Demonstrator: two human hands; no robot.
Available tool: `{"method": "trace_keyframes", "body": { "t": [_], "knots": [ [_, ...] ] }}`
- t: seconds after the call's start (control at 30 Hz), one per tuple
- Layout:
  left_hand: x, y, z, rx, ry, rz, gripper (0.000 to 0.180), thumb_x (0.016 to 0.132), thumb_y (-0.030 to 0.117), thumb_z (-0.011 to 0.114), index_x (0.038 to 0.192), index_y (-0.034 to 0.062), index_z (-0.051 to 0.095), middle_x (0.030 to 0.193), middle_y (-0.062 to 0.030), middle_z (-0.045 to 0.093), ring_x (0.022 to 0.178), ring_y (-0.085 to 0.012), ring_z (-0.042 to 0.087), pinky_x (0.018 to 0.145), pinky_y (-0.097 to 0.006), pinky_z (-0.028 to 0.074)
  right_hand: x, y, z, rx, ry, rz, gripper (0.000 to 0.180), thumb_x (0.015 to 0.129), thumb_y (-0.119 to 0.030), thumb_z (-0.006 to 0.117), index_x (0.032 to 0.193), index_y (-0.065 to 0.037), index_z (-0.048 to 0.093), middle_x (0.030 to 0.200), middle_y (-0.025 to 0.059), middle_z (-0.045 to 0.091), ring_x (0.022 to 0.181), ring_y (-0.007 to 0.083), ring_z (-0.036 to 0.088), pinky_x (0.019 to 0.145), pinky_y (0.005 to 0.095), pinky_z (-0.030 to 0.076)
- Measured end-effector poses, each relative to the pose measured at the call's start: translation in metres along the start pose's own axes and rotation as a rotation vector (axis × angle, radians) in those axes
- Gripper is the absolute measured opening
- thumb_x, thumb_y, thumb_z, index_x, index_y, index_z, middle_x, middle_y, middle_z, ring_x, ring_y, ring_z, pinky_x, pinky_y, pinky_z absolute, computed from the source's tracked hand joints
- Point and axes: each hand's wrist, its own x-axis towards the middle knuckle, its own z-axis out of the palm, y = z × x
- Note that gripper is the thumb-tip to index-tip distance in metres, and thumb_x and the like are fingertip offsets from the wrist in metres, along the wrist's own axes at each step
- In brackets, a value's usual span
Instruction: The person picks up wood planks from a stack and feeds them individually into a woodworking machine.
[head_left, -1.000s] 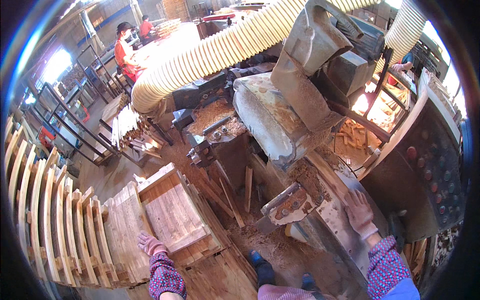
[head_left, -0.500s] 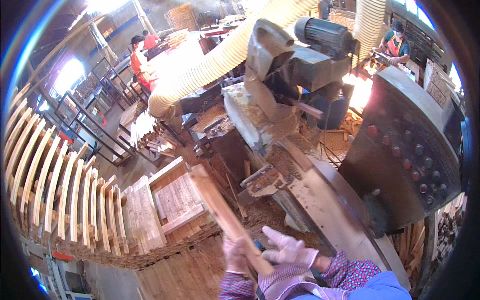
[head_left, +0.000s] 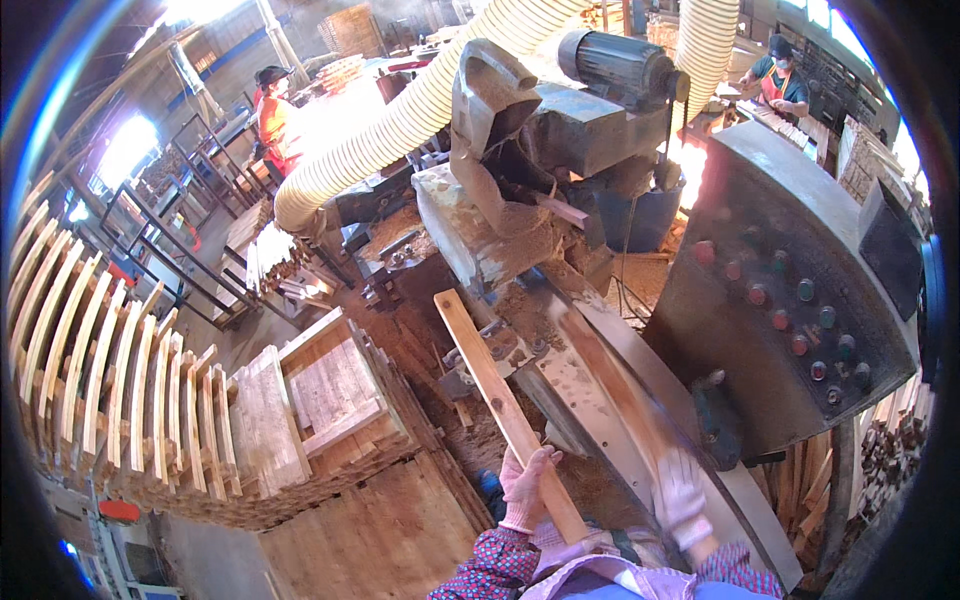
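Two hands now split: left hand (head_left: pixel 527 488) clamped on wooden slat (head_left: pixel 508 408), right hand (head_left: pixel 682 492) blurred on second slat (head_left: pixel 618 385), feeding bench (head_left: pixel 590 400) lower centre.

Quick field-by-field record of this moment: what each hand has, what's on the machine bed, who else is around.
left hand: gloved left hand grips the near end of a long wooden slat, which angles up toward the machine
right hand: gloved right hand, motion-blurred, on a second slat lying along the metal machine bed
machine: dusty cutter housing with a ribbed extraction hose
control panel: to the right, coloured buttons
stock: stacked slats on the left
others: a person in orange far left, another far right
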Motion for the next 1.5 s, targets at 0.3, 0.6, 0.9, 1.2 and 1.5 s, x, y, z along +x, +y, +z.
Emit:
{"method": "trace_keyframes", "body": {
  "t": [0.3,0.6,0.9,1.2,1.5],
  "knots": [
    [0.023,0.004,-0.003,0.008,0.03,0.016,0.039,0.093,0.013,0.066,0.128,0.0053,0.049,0.101,-0.0086,0.065,0.091,-0.0199,0.066,0.081,-0.034,0.056,0.292,-0.015,0.062,0.113,0.154,-0.121,0.049,0.092,-0.022,0.053,0.137,-0.001,0.051,0.141,0.0211,0.048,0.128,0.0366,0.048,0.11,0.0435,0.038],
    [0.01,-0.026,-0.015,0.209,-0.427,-0.143,0.054,0.096,0.021,0.061,0.142,0.0011,0.042,0.134,-0.0118,0.056,0.123,-0.0235,0.053,0.104,-0.035,0.042,0.108,-0.086,-0.018,0.751,-0.165,-0.042,0.085,0.082,-0.032,0.076,0.148,0.003,0.035,0.141,0.0257,0.05,0.129,0.035,0.053,0.106,0.0377,0.044],
    [0.131,0.159,-0.275,1.79,0.33,0.788,0.066,0.079,0.023,0.073,0.135,-0.0028,0.047,0.136,-0.027,0.05,0.127,-0.0417,0.047,0.107,-0.048,0.039,-0.023,-0.005,0.018,-0.009,-0.051,0.101,0.065,0.087,-0.016,0.061,0.143,0.007,0.04,0.139,0.0305,0.048,0.124,0.0462,0.051,0.106,0.0486,0.041],
    [0.253,0.333,-0.403,2.359,1.059,-0.415,0.097,0.081,0.05,0.068,0.152,0.0014,0.023,0.16,-0.0206,0.021,0.148,-0.036,0.02,0.12,-0.048,0.019,0.251,0.007,0.068,-0.248,-0.027,-0.095,0.051,0.099,-0.019,0.045,0.147,-0.004,0.039,0.151,0.0202,0.039,0.14,0.0407,0.034,0.117,0.0475,0.027],
    [0.2,0.347,-0.453,1.481,0.801,-0.265,0.051,0.076,0.018,0.07,0.12,-0.0014,0.053,0.12,-0.0236,0.062,0.11,-0.038,0.061,0.098,-0.041,0.051,0.323,-0.115,0.061,0.515,0.248,-0.073,0.041,0.097,-0.004,0.053,0.137,-0.001,0.054,0.143,0.0136,0.053,0.135,0.0276,0.048,0.111,0.038,0.038]
  ]
}}
